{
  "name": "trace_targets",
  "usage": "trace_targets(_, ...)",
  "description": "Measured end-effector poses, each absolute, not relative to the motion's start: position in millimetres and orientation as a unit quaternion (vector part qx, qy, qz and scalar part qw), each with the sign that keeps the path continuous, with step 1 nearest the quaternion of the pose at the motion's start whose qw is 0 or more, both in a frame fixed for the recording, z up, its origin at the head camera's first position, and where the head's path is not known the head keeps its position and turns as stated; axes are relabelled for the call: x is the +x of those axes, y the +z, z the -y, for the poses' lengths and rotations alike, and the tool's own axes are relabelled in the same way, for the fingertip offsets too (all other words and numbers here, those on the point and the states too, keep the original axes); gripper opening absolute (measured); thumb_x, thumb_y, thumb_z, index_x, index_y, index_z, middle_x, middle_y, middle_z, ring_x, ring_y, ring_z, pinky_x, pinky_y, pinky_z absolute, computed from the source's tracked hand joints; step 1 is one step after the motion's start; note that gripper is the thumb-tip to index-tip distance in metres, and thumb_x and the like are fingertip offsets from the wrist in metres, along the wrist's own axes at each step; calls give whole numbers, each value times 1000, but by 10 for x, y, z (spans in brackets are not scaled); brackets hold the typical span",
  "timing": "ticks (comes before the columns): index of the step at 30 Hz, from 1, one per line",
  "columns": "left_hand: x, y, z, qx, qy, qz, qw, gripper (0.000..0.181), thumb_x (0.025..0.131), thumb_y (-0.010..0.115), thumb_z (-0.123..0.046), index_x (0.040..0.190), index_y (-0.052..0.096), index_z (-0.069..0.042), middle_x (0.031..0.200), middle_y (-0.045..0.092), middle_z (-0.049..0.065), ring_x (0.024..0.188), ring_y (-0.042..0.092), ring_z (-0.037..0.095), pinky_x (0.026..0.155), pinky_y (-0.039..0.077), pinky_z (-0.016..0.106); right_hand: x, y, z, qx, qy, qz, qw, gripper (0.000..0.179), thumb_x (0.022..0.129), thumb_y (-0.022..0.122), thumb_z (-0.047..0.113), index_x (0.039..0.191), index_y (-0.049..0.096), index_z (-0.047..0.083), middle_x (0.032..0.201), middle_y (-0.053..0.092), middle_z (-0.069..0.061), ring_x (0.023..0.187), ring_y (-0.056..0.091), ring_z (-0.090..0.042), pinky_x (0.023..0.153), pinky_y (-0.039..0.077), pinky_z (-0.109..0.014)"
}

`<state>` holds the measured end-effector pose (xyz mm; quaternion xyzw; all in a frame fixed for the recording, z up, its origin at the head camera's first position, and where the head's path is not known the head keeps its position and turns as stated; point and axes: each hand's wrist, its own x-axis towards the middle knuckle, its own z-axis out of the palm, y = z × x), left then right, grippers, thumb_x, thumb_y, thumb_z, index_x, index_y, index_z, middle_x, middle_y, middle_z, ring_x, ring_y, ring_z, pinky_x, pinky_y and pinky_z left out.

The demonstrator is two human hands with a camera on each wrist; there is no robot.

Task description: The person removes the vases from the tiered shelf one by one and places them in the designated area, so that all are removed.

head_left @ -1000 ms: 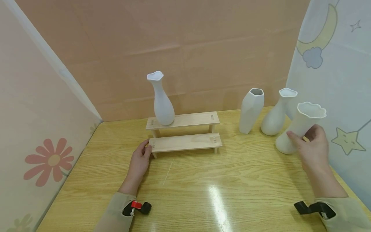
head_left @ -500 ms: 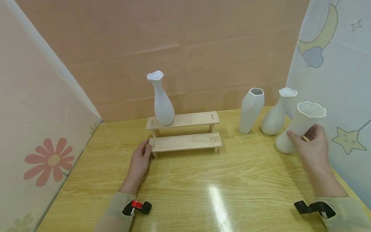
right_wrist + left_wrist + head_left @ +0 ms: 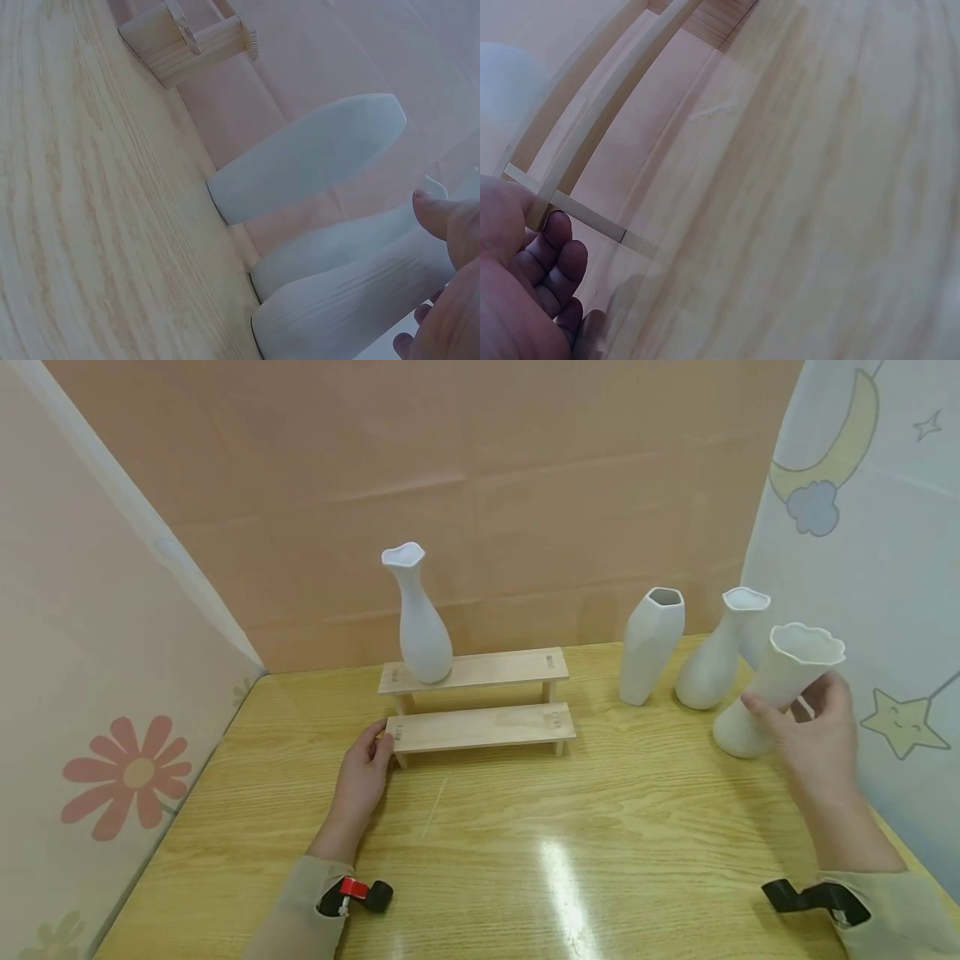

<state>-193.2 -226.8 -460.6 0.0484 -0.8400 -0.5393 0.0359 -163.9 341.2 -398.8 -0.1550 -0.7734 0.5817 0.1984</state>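
Note:
A two-step wooden display stand point(image 3: 480, 729) rests on the table, and my left hand point(image 3: 363, 768) grips the left end of its lower step. Curled fingers point(image 3: 559, 262) show under that end in the left wrist view. At the far right, my right hand point(image 3: 817, 743) holds a white vase with a scalloped rim point(image 3: 765, 693), its thumb on the near side and the other fingers partly hidden behind. This vase's base point(image 3: 289, 322) is on the table. A tall white vase with a wavy rim point(image 3: 423, 635) stands on the left of the upper step.
Two more white vases stand at the back right: a faceted vase point(image 3: 651, 647) and a round-bellied vase point(image 3: 708, 664) close beside the held one. A brown backdrop point(image 3: 480, 510) and printed side walls point(image 3: 900, 610) enclose the wooden table point(image 3: 495, 835).
My right hand has shifted slightly up along the scalloped vase, which stays where it was. The left hand and the stand have not visibly moved.

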Motion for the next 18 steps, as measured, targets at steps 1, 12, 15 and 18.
trace_targets(1,-1928,-4602,2265,48,-539,840,37,54,121,49,-32,168,45,-7,137,67,17,113,59,25,87,50,26,-1632,-3977,-3408,-151,581,775,199,89,105,78,18,175,24,30,178,27,2,162,24,-11,133,14,-36)
trace_targets(12,-1913,-4571,2250,51,-544,836,39,52,121,49,-32,167,47,-8,124,66,14,103,58,24,81,49,26,-1575,-3803,-3352,-140,546,797,218,94,104,79,23,176,20,31,180,23,4,165,17,-9,131,13,-26)
trace_targets(15,-1917,-4575,2251,50,-544,837,39,52,121,49,-32,167,47,-8,120,65,13,102,57,23,80,49,26,-1551,-3714,-3341,-141,537,802,220,98,104,79,24,178,14,31,181,18,5,166,15,-10,130,12,-25)
trace_targets(18,-1923,-4583,2256,48,-540,839,41,53,121,49,-32,168,46,-8,117,64,14,100,57,23,79,48,26,-1528,-3603,-3327,-144,533,804,223,104,104,78,24,179,5,30,183,11,7,166,10,-9,129,10,-22)
